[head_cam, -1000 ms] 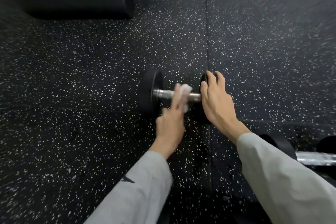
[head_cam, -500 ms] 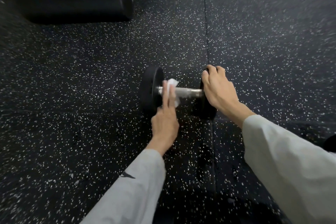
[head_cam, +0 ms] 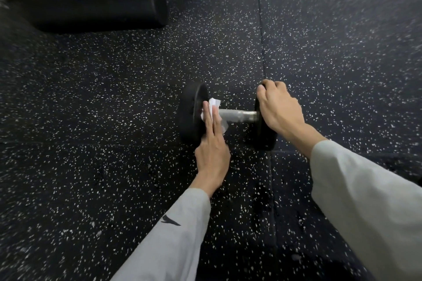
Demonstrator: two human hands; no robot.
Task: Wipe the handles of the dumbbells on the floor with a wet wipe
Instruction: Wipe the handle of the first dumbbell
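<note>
Currently, step in hand: wiping the handle [head_cam: 237, 116] of one dumbbell [head_cam: 228, 118], a judgement from the wipe's place on the bar.
Dumbbell: lies on the speckled floor [head_cam: 114, 98], bar running left to right, near the middle of the view.
Left hand [head_cam: 212, 143]: fingers flat and together, pressing the wet wipe [head_cam: 215, 109] onto the handle's left end, just beside the left weight.
Right hand [head_cam: 278, 109]: curled over the top of the right weight, steadying it.
Next move: likely a stroke rightward along the bare metal; it calls for firm pressure while the right hand keeps the dumbbell from rolling.
Far left: a black foam roller [head_cam: 96, 7], well apart.
</note>
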